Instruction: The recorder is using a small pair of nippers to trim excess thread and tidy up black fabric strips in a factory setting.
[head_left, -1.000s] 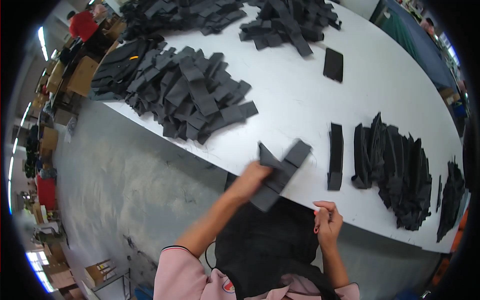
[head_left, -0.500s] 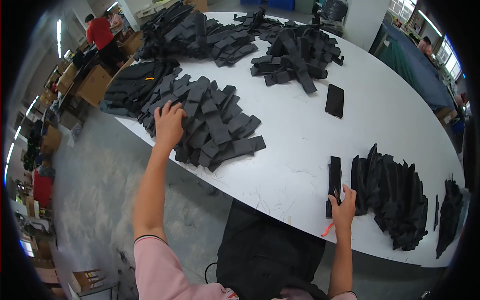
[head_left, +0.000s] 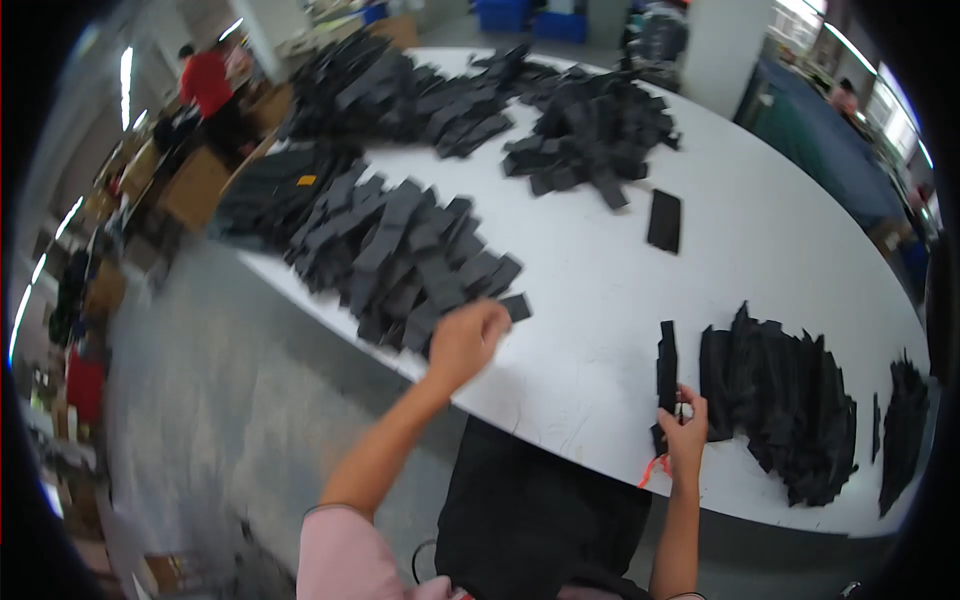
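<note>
My left hand (head_left: 466, 342) is over the near edge of a pile of dark grey fabric pieces (head_left: 400, 255), close to one piece (head_left: 517, 307) at its right end. Motion smears its curled fingers, and I cannot tell whether they hold anything. On the right, my right hand (head_left: 686, 435) is closed round small dark thread snips (head_left: 683, 410), mostly hidden by the fingers. A red-orange cord (head_left: 655, 468) hangs by that hand. Just left of its fingers, a narrow black strip or stack of strips (head_left: 667, 360) lies on the white table (head_left: 590, 350).
A row of black fabric pieces (head_left: 780, 400) lies right of my right hand, with another bundle (head_left: 903, 430) at the table's right end. A black phone (head_left: 664, 222) lies farther back. More dark piles (head_left: 595, 130) and a black bag (head_left: 270, 195) occupy the far side.
My left hand has moved right and nearer, from the pile's left part to its near right edge. My right hand stays by the black strip with the snips. The view has shifted slightly.
</note>
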